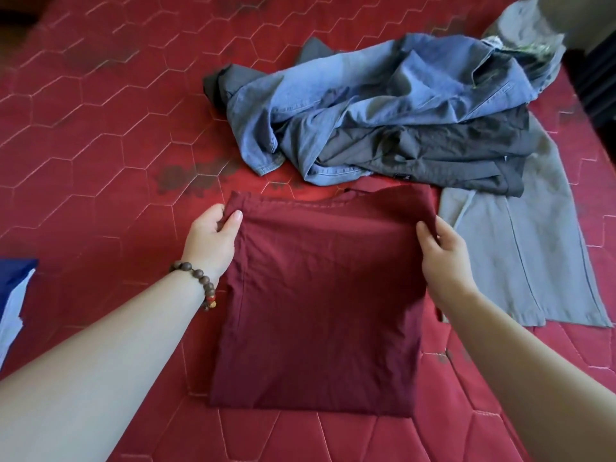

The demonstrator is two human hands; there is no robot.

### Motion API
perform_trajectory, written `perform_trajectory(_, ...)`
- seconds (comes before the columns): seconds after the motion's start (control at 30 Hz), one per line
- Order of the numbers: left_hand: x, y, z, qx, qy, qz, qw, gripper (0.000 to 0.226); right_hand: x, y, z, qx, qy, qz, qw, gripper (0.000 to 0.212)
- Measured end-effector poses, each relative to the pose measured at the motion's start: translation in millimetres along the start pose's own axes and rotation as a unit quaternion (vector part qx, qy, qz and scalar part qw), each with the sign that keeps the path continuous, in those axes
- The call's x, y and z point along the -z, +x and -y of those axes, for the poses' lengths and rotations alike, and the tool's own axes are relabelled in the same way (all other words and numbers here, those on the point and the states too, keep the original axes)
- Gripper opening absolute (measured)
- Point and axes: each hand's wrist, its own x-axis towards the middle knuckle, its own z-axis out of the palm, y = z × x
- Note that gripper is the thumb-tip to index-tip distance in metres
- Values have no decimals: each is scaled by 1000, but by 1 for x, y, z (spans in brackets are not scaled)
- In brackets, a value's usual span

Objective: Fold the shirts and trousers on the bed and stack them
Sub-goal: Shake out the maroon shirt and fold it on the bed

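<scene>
A dark red garment [320, 295] lies folded into a rough rectangle on the red quilted bed [100, 145], right in front of me. My left hand [213, 235] pinches its far left corner between thumb and fingers. My right hand [440, 248] grips its far right corner. Behind it sits a crumpled heap: a light blue denim shirt [350, 101] over a dark grey garment [450, 151]. Light grey trousers [520, 248] lie spread flat to the right, partly under the heap.
A blue and white object [13, 295] pokes in at the left edge. A dark piece of furniture [600, 88] stands past the bed's right side. Bare mattress stretches to the left and far left of the clothes.
</scene>
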Motion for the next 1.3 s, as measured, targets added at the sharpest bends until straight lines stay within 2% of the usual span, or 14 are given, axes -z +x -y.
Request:
perform_trajectory(0.07, -8, 23, -4, -7, 1, -8, 1000, 28, -7, 25, 2, -2, 3, -3, 1000, 16)
perform_trajectory(0.13, -19, 38, 2, 17, 64, 23, 998, 23, -16, 44, -11, -40, -43, -1, 998, 10)
perform_trajectory(0.23, -32, 38, 22, 91, 180, 88, 976, 38, -28, 52, -39, -144, -126, 5, 982, 22)
perform_trajectory(0.33, -39, 38, 33, 100, 198, 63, 973, 41, -33, 53, -51, -165, -128, 1, 978, 19)
perform_trajectory(0.4, -39, 39, 32, 76, 183, 41, 979, 39, -34, 56, -49, -114, -153, -13, 981, 10)
perform_trajectory(0.47, -36, 42, 30, 56, 139, 12, 989, 34, -36, 61, -42, -63, -160, -31, 985, 20)
perform_trajectory(0.53, -32, 43, 31, 54, 131, -15, 990, 33, -38, 67, -40, -54, -167, -27, 984, 22)
perform_trajectory(0.63, -32, 41, 36, 78, 178, -9, 981, 41, -43, 70, -43, -116, -217, -8, 969, 23)
perform_trajectory(0.7, -33, 37, 36, 99, 199, -7, 975, 45, -41, 65, -45, -158, -236, -27, 958, 36)
perform_trajectory(0.83, -26, 12, 33, 121, 245, -32, 961, 42, -28, 30, -45, -189, -306, -45, 932, 46)
perform_trajectory(0.9, -17, -12, 35, 143, 260, 2, 955, 47, -21, 1, -47, -210, -336, -21, 918, 52)
perform_trajectory(0.97, -7, -39, 41, 179, 242, 75, 951, 50, -16, -31, -49, -216, -355, 9, 910, 54)
perform_trajectory(1.1, 8, -86, 53, 247, 158, 188, 937, 36, -5, -90, -51, -226, -345, 52, 909, 51)
perform_trajectory(1.3, 4, -140, 60, 259, 156, 163, 939, 36, 8, -150, -66, -240, -329, 59, 911, 36)
